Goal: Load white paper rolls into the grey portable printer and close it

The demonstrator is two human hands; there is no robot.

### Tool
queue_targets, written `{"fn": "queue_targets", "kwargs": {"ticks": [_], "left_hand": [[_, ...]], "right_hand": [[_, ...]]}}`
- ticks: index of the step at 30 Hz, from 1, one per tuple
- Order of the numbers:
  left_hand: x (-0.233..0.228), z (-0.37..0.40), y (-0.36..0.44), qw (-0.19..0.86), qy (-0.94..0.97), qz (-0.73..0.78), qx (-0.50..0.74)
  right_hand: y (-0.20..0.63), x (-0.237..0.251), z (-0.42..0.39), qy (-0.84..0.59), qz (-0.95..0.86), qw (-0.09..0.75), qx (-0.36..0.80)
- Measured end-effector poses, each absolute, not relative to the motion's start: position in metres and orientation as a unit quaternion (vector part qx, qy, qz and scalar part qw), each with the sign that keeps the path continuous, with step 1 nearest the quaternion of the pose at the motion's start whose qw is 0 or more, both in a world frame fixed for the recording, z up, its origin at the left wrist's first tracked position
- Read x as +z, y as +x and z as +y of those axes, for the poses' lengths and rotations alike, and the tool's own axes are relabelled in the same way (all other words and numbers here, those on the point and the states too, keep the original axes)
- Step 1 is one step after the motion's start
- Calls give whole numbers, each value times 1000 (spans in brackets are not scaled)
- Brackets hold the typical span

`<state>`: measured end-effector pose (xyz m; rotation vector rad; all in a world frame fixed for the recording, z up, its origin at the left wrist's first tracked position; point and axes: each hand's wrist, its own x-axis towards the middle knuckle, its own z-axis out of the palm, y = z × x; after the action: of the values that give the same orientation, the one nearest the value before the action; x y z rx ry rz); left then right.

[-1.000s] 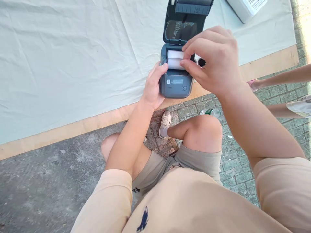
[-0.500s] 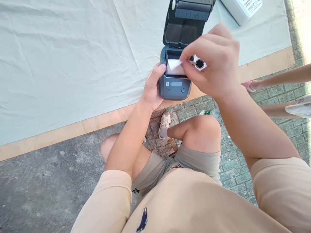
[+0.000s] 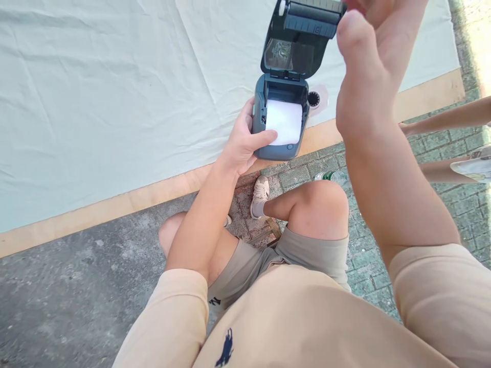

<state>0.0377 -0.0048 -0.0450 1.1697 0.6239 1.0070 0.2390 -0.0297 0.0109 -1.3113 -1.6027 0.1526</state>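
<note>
Gripping a dark blue printer (image 3: 276, 152), the left hand (image 3: 241, 143) has its thumb on white paper (image 3: 284, 120), near the wooden table edge (image 3: 153, 193). Pale cloth (image 3: 115, 102) spreads wide to the left. The printer's body is rounded, its lid (image 3: 293, 53) open to the far side; paper lies from the bay (image 3: 286, 91) over the front. Farther right, the right hand (image 3: 368, 59) is beside the lid; I can't tell whether it holds anything.

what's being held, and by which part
The left hand holds the printer by its left side, near the front; whether the right hand grips the lid cannot be told.
</note>
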Motion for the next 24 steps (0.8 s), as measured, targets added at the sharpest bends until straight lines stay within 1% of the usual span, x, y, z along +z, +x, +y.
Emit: {"fn": "queue_targets", "kwargs": {"ticks": [4,7,9,10,13,15,18,21,24], "left_hand": [[-46,-5,36,674,519,288,438],[-46,-5,34,683,513,281,437],[-45,-6,34,691,513,268,433],[-43,-6,35,695,511,259,435],[-35,-9,37,723,487,234,430],[-28,-11,39,739,469,243,418],[-20,-12,41,732,454,285,420],[-18,-12,42,745,424,286,428],[-21,-10,42,749,402,287,443]], "right_hand": [[232,8,-24,-536,-663,517,75],[230,-2,-21,-457,-674,576,75],[231,-6,-20,-409,-696,583,90],[233,-8,-19,-399,-716,563,104],[234,-6,-20,-413,-775,454,153],[232,-3,-22,-426,-785,415,174],[226,1,-25,-443,-786,397,170],[220,5,-28,-450,-794,382,146],[219,5,-29,-448,-789,387,166]]}}
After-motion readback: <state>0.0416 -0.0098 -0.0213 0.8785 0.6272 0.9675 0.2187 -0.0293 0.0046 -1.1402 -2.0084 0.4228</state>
